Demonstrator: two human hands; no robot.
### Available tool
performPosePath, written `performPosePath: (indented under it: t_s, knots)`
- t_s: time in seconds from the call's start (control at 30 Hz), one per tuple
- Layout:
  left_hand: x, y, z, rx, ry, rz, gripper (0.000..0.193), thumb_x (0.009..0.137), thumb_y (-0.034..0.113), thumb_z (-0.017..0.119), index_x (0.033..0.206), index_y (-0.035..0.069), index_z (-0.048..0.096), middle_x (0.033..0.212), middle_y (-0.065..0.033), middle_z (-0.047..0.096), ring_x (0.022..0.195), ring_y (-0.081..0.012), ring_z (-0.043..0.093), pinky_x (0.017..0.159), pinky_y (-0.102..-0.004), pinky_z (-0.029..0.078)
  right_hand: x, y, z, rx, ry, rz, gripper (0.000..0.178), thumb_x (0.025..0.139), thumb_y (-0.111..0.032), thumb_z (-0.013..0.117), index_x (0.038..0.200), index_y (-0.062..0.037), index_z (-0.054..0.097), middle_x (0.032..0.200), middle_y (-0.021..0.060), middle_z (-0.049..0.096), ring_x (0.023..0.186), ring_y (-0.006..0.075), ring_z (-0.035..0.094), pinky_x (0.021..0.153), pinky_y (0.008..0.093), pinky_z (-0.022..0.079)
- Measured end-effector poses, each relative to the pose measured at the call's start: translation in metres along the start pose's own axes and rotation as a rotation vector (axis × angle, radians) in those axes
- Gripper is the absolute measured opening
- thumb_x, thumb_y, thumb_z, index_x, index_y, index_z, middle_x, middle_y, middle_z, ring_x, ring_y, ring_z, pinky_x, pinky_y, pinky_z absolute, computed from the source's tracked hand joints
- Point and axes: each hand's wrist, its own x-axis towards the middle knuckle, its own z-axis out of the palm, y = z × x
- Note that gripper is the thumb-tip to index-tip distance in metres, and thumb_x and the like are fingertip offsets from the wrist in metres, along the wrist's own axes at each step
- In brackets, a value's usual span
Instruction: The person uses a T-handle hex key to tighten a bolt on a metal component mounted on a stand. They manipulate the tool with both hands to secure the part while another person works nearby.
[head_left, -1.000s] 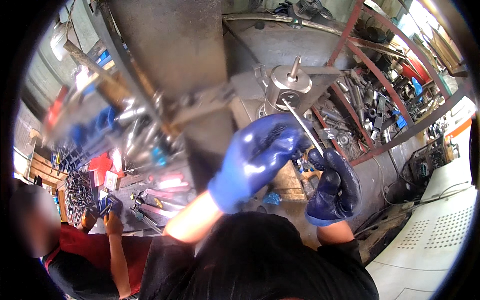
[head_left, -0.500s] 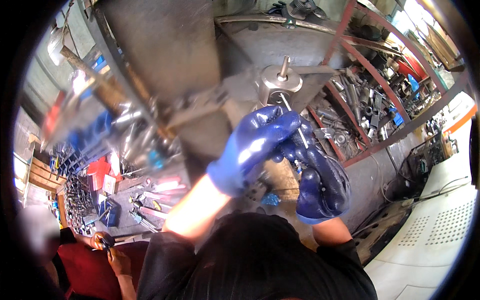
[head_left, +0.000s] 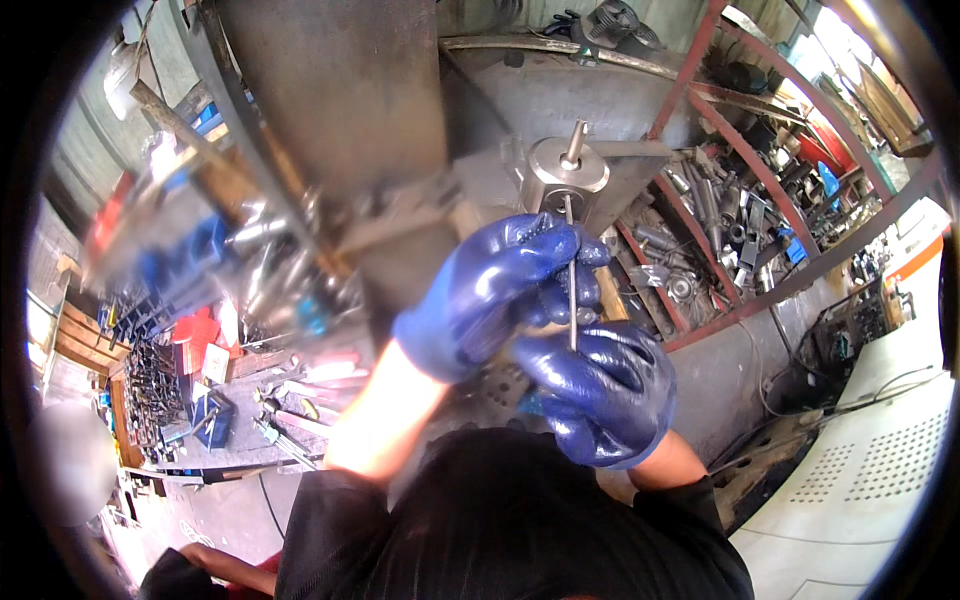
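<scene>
Both my hands wear glossy blue rubber gloves. My left hand [head_left: 495, 285] is closed, pinching a thin straight metal rod [head_left: 573, 305] between thumb and fingers. The rod's far tip meets the dark round recess in the side of a shiny cylindrical metal part [head_left: 567, 165]; how deep it sits I cannot tell. A short shaft stands up from that part's top. Nearer to me, my right hand [head_left: 610, 395] has its fingers curled at the rod's near end, which partly disappears against the glove.
Right of the part, a red-brown metal frame [head_left: 770, 165] holds a heap of metal pieces [head_left: 715, 200]. On the left, a bench carries pink-handled tools [head_left: 310, 390] and a blue box [head_left: 213, 418]. A white perforated panel [head_left: 870, 470] stands at right. Another person's arm [head_left: 225, 565] shows lower left.
The rod has swung more upright in view. My right hand has moved left and turned, its fingers now at the rod's near end. The other person has shifted lower, mostly out of view.
</scene>
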Motion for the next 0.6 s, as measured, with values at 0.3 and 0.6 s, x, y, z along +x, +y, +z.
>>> performPosePath:
  t_s: [0.3,0.6]
  knots:
    - [0.001,-0.001,0.001,-0.036,-0.020,-0.040,0.042,0.105,0.033,0.062,0.130,0.000,0.069,0.100,-0.0044,0.073,0.088,-0.0104,0.068,0.074,-0.0210,0.052,0.008,-0.016,0.000,0.115,0.047,0.107,0.041,0.077,-0.008,0.081,0.118,-0.0047,0.074,0.105,0.0115,0.076,0.087,0.0310,0.074,0.077,0.0413,0.060]
    - [0.000,0.002,0.003,-0.158,-0.012,-0.046,0.040,0.107,0.029,0.059,0.130,-0.003,0.069,0.097,-0.0047,0.071,0.078,-0.0093,0.063,0.067,-0.0218,0.049,0.001,-0.009,-0.007,0.070,0.020,0.041,0.047,0.083,-0.006,0.063,0.129,0.0006,0.069,0.106,0.0165,0.077,0.084,0.0313,0.075,0.078,0.0437,0.061]
